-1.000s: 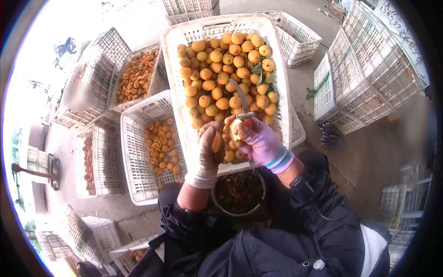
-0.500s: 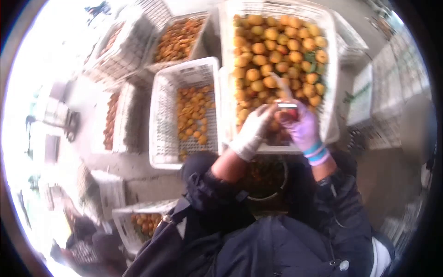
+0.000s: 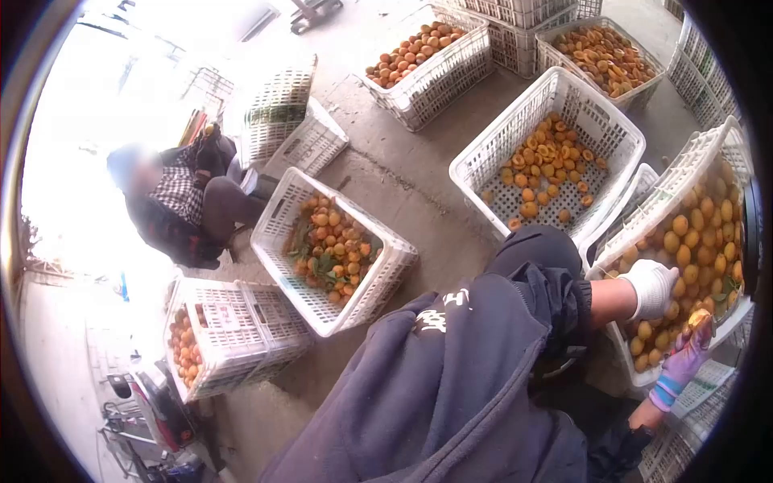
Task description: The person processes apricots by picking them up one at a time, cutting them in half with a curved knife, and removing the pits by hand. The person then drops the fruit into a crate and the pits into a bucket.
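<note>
My left hand (image 3: 651, 290), in a white glove, reaches over the big white crate (image 3: 640, 224) of whole apricots (image 3: 699, 229) at the right. Its fingers are curled in among the fruit; what they hold is hidden. Closer to the crate's near right corner, my right hand (image 3: 684, 361) wears a purple glove with blue bands at the wrist. It is closed, with a cut apricot (image 3: 697, 319) showing orange flesh at its fingertips. To the left of this crate, a second white crate (image 3: 469, 183) contains apricot halves (image 3: 541, 161).
Further crates stand around: one with apricots and leaves (image 3: 334, 249), one of whole fruit (image 3: 415, 52), another of halves (image 3: 608, 60). A stacked crate (image 3: 241, 322) is at the lower left. A seated person (image 3: 189, 197) is at the left, near a parked scooter (image 3: 157, 406).
My view has swung left, bringing the seated person and more crates in. My hands, together over the fruit before, are now apart, the right one lower with the cut apricot.
</note>
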{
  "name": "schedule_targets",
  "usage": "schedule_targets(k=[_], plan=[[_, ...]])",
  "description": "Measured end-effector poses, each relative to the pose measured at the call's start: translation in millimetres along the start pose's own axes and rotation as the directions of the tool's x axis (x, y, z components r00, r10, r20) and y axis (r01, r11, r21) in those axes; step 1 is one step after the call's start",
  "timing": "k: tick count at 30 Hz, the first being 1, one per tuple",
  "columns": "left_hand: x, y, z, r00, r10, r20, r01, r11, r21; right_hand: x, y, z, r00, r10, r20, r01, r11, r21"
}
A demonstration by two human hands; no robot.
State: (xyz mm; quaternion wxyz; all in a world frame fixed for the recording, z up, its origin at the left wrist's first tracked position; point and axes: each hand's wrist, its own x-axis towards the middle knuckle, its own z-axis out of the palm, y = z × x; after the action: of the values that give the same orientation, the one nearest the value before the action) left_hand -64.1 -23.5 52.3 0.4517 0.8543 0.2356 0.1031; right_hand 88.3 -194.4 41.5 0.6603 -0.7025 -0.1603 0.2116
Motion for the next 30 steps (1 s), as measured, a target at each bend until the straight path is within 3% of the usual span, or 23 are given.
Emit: schedule_targets(k=[2, 3, 5, 7, 9, 10, 11, 12, 13, 14, 15, 17, 18, 19, 21, 22, 23, 25, 26, 27, 28, 29, 30], plan=[[10, -8, 8, 0.998, 0.061, 0.021, -0.052, 0.959, -0.278, -3, 3, 0, 1.000, 0.008, 0.023, -0.006, 0.997, -0.070], [32, -28, 39, 0.975, 0.214, 0.065, -0.159, 0.867, -0.472, -3, 7, 1, 1.000, 0.013, 0.027, -0.011, 0.997, -0.072], [35, -31, 51, 0.966, 0.188, 0.180, 0.018, 0.639, -0.769, -1, 18, -2, 0.990, -0.095, 0.103, 0.110, 0.982, -0.152], [16, -15, 23, 0.991, 0.004, 0.130, 0.093, 0.673, -0.734, 5, 34, -14, 0.976, -0.095, 0.197, 0.121, 0.984, -0.128], [-11, 0, -19, 0.932, -0.012, 0.361, 0.299, 0.586, -0.753, -5, 35, 0, 0.947, -0.171, 0.273, 0.214, 0.967, -0.137], [-7, -9, -19, 0.924, 0.038, 0.381, 0.241, 0.715, -0.656, -12, 40, 10, 0.948, -0.174, 0.266, 0.197, 0.979, -0.060], [-15, -8, -25, 0.920, 0.010, 0.392, 0.275, 0.696, -0.664, -25, 29, 17, 0.965, -0.085, 0.247, 0.120, 0.985, -0.127], [-20, -4, -27, 0.931, -0.086, 0.354, 0.322, 0.649, -0.689, -39, 17, 42, 0.932, -0.215, 0.293, 0.262, 0.956, -0.131], [-14, -22, -19, 0.927, 0.036, 0.373, 0.283, 0.583, -0.761, -43, 23, 47, 0.903, -0.323, 0.285, 0.383, 0.905, -0.187], [-18, -26, -26, 0.953, 0.147, 0.264, 0.094, 0.685, -0.722, -46, 9, 55, 0.968, -0.011, 0.250, -0.030, 0.987, 0.159], [-22, -12, -47, 0.914, -0.068, 0.400, 0.334, 0.686, -0.647, -60, -24, 70, 0.949, -0.045, 0.313, 0.032, 0.998, 0.048], [-31, -13, -63, 0.978, -0.120, 0.172, 0.209, 0.626, -0.751, -63, -49, 72, 0.948, 0.067, 0.312, -0.139, 0.967, 0.213], [-30, -26, -74, 1.000, -0.008, -0.020, -0.007, 0.773, -0.635, -61, -53, 63, 0.958, 0.109, 0.267, -0.163, 0.968, 0.191], [-31, -12, -95, 0.955, -0.294, -0.035, 0.236, 0.828, -0.510, -59, -58, 57, 0.974, 0.056, 0.222, -0.100, 0.976, 0.194], [-22, -60, -107, 0.915, -0.057, -0.399, 0.096, 0.992, 0.079, -54, -60, 41, 0.983, 0.062, 0.173, -0.090, 0.983, 0.160], [-21, -63, -109, 0.866, 0.114, -0.487, 0.044, 0.953, 0.300, -50, -58, 31, 0.974, 0.100, 0.203, -0.137, 0.974, 0.180], [-22, -66, -108, 0.795, 0.294, -0.531, 0.020, 0.861, 0.508, -50, -56, 31, 0.986, 0.022, 0.164, -0.052, 0.983, 0.178], [-19, -49, -96, 0.760, 0.408, -0.506, -0.062, 0.820, 0.569, -56, -70, 20, 0.973, -0.035, 0.227, 0.061, 0.992, -0.107], [-19, -39, -85, 0.871, 0.264, -0.415, -0.103, 0.923, 0.372, -65, -80, 20, 0.964, -0.017, 0.266, 0.066, 0.982, -0.176], [-19, -31, -73, 0.952, 0.133, -0.276, -0.092, 0.983, 0.158, -76, -86, 25, 0.911, -0.298, 0.284, 0.365, 0.905, -0.221], [-18, -33, -57, 0.981, 0.115, -0.153, -0.080, 0.973, 0.218, -84, -104, 22, 0.841, -0.356, 0.407, 0.522, 0.731, -0.440], [-16, -41, -36, 0.996, 0.089, -0.029, -0.077, 0.956, 0.282, -98, -126, 28, 0.766, -0.430, 0.477, 0.637, 0.605, -0.478], [-23, -52, -5, 0.998, -0.019, -0.067, 0.038, 0.956, 0.290, -106, -137, 34, 0.728, -0.391, 0.562, 0.666, 0.597, -0.447]])
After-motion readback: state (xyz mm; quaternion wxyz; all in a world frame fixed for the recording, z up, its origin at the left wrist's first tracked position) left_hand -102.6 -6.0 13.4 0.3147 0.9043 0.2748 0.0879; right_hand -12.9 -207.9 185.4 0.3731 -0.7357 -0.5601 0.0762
